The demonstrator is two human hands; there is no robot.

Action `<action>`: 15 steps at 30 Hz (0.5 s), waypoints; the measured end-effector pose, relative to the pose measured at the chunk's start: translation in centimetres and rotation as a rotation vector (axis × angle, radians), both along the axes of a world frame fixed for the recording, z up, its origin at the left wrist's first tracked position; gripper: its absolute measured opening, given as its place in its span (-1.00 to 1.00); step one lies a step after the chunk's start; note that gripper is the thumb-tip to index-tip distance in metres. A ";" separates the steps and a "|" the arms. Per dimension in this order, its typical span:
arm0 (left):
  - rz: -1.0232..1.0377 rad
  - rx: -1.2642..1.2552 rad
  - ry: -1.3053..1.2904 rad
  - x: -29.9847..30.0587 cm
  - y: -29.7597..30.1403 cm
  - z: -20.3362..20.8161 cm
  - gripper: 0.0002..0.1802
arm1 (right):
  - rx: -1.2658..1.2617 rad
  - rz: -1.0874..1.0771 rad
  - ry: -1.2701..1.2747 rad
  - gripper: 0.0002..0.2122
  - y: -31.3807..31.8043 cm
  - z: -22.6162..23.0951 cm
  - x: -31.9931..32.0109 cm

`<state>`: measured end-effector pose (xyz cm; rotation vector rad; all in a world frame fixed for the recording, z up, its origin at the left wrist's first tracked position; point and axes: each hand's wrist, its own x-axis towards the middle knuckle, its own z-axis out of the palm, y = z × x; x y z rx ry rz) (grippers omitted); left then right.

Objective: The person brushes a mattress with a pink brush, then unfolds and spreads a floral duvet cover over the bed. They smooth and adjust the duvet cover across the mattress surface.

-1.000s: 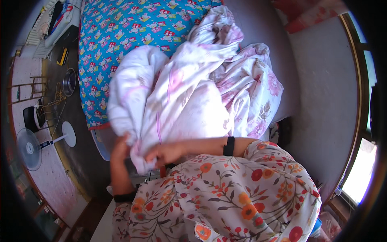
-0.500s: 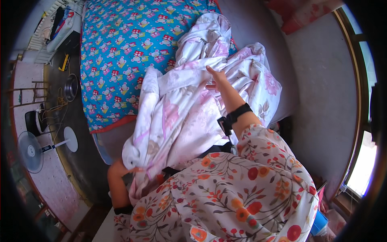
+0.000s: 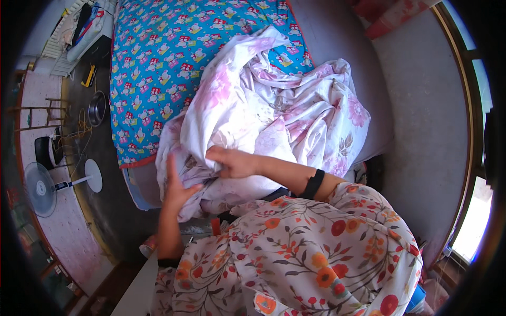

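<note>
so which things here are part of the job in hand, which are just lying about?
In hand:
left hand
right hand
white floral sheet
blue patterned bed cover

Lying about:
standing fan
metal bowl
dark pot

The bed (image 3: 174, 63) is the landmark here. On the bed, toward its right part and near edge, lies a crumpled sheet (image 3: 274, 110). The left hand (image 3: 178, 188) touches the sheet at the near edge of the bed, and the right hand (image 3: 234, 162) lies on the sheet, just to the right of the left hand. Left of the bed, on the floor (image 3: 105, 200), a metal bowl (image 3: 97, 108) stands near the bed side. A standing fan (image 3: 45, 187) is further left of the bed and nearer to the person. Right of the bed is a wall (image 3: 421, 121), and beyond the wall's right end a window (image 3: 474, 221).
</note>
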<state>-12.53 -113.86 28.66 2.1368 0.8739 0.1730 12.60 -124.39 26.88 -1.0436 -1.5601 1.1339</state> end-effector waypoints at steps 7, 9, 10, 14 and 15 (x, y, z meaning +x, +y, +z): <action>0.183 -0.545 0.023 5.1 0.1 0.1 -0.50 | -0.344 0.058 0.237 -0.60 -1.5 1.6 1.8; 0.238 -0.565 -0.162 3.8 1.0 0.1 -0.49 | -0.530 -0.139 0.381 -0.71 -2.2 -0.4 5.5; 0.399 -0.598 -0.259 2.4 1.4 0.5 -0.53 | -0.597 -0.324 0.179 -0.71 -2.5 -1.7 7.3; 0.705 -0.703 -0.778 -3.4 4.5 3.5 -0.43 | -0.520 -0.786 -0.326 -0.65 -4.4 -8.1 14.0; 0.787 -0.779 -0.829 -5.4 5.2 4.8 -0.41 | -0.649 -0.845 -0.350 -0.61 -4.8 -9.5 15.2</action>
